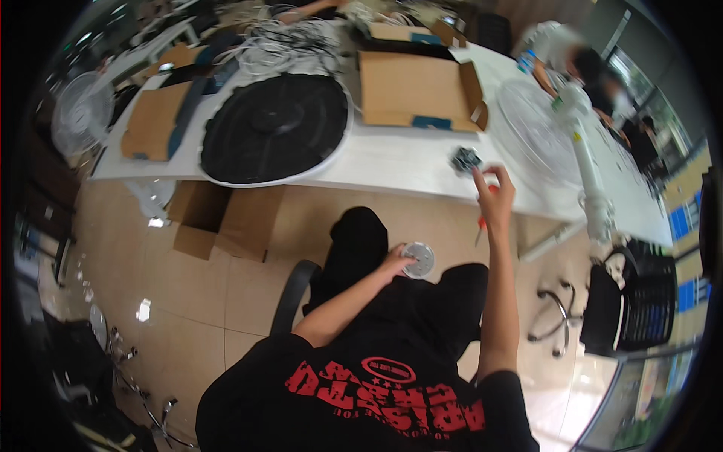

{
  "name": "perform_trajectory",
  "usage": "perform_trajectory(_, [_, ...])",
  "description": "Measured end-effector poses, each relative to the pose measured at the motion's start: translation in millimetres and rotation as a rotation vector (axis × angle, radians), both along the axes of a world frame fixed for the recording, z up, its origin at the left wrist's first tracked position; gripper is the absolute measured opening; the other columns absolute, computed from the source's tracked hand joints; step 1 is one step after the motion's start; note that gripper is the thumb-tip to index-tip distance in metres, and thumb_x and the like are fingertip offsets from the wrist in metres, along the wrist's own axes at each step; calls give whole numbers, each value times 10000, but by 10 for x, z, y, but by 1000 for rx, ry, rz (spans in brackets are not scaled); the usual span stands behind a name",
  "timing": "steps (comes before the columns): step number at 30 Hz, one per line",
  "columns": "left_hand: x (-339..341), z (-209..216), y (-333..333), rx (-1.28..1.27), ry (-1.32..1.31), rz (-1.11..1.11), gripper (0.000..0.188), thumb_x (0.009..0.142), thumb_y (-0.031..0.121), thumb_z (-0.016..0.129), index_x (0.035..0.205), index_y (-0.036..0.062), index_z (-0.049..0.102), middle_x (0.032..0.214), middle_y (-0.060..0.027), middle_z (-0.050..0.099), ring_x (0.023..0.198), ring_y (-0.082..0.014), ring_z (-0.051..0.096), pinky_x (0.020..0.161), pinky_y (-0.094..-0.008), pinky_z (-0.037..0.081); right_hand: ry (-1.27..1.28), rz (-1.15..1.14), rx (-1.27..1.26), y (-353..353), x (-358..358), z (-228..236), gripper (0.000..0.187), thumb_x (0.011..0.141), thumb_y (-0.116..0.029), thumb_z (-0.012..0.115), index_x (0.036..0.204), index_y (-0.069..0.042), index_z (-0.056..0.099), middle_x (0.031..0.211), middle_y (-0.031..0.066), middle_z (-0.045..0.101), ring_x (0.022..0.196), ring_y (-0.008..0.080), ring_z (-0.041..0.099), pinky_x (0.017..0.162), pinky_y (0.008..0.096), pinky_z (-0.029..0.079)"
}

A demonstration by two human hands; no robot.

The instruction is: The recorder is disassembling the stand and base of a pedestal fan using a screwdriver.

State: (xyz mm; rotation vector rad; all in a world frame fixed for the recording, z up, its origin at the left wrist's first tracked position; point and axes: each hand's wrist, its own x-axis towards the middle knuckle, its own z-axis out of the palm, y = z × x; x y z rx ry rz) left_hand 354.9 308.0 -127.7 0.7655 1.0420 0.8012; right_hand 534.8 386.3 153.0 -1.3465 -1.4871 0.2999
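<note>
My left hand [395,261] grips a round, pale grey disc-shaped part [422,261] above my lap, thumb over its face. Small dark marks or holes show on the disc. My right hand [496,197] is raised at the table's front edge, its fingers curled around a red-handled screwdriver [482,223] whose shaft points down. The thumb and forefinger reach toward a small heap of dark, shiny bits [465,160], too blurred to name, on the white table [407,162]. Whether the fingertips touch the heap I cannot tell.
A large black round panel [275,124] and open cardboard boxes [414,89] cover the table. Clear fan grilles [538,124] and a white pole [591,169] stand right. Tangled cables [290,49] lie behind. A cardboard box [230,218] sits on the floor. People are at the far right.
</note>
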Motion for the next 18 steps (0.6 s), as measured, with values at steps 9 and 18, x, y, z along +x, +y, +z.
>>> perform_trajectory(9, [-613,926,-349,201,-68,136,536,925,180,743,1400,42,535,1135,-105,671,942,-180,716,662,-315,642,30,298,-634,-585,-263,-1071,408,959,-378,716,983,26,670,731,56,630,456,111,531,412,277,412])
perform_trajectory(18, [-1005,1966,-471,374,119,-128,627,969,316,712,1467,33,457,1225,-125,632,978,-177,705,658,-310,621,321,763,-811,-815,-440,-1140,382,1027,-386,626,912,-25,678,622,-6,566,450,72,499,414,243,380])
